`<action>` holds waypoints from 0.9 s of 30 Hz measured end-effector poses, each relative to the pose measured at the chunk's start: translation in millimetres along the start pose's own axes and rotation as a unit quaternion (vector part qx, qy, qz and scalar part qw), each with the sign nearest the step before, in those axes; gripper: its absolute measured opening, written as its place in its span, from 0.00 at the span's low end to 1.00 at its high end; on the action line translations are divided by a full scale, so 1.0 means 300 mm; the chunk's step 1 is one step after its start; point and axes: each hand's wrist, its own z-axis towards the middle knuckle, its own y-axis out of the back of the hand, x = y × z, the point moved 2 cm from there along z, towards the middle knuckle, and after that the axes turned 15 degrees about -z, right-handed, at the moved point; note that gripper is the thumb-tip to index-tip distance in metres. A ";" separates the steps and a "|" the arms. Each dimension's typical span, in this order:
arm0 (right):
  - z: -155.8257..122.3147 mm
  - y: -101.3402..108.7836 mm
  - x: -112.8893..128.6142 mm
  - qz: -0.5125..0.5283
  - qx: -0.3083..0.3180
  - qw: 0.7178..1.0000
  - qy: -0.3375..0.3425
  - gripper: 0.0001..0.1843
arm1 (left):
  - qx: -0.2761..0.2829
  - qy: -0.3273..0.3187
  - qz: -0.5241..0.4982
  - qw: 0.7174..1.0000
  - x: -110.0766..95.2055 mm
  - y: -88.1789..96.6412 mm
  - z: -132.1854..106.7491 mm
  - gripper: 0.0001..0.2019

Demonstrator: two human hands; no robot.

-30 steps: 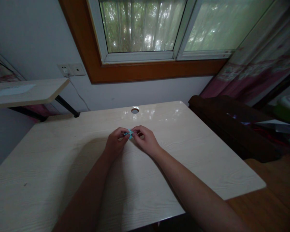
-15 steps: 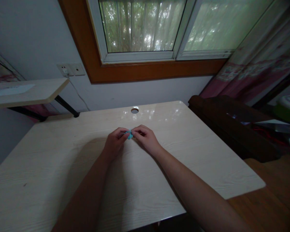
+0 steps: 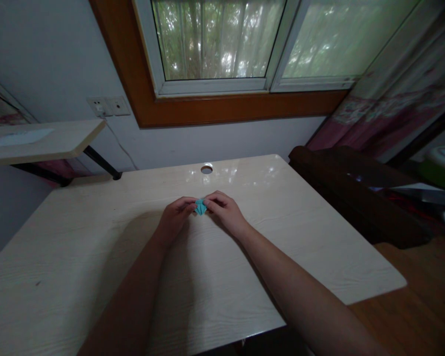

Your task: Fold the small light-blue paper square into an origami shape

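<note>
Paper (image 3: 200, 206), pinched by left hand (image 3: 174, 220) and right hand (image 3: 224, 213), seemingly points nearward.

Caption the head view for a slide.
Left hand and right hand pinch a small blue paper at a pale table.

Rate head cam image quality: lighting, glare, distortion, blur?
Head view: backlit by the window, room dim, forearms dark; soft glare on the table near its hole; wide-angle bending at the edges, curtain smeared; the paper pinched between left hand and right hand is small, colour clear, folds unreadable.
</note>
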 end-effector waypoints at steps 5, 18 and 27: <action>-0.003 -0.017 -0.004 0.076 0.037 0.996 -0.025 0.11 | -0.017 0.010 -0.022 1.000 0.003 0.001 0.003 0.10; 0.000 -0.037 -0.026 0.194 0.103 0.973 -0.066 0.16 | -0.058 0.028 -0.061 0.996 -0.013 0.002 0.003 0.13; 0.001 -0.044 -0.046 0.241 0.116 0.963 -0.042 0.15 | -0.059 0.047 -0.099 0.992 0.005 -0.013 0.000 0.13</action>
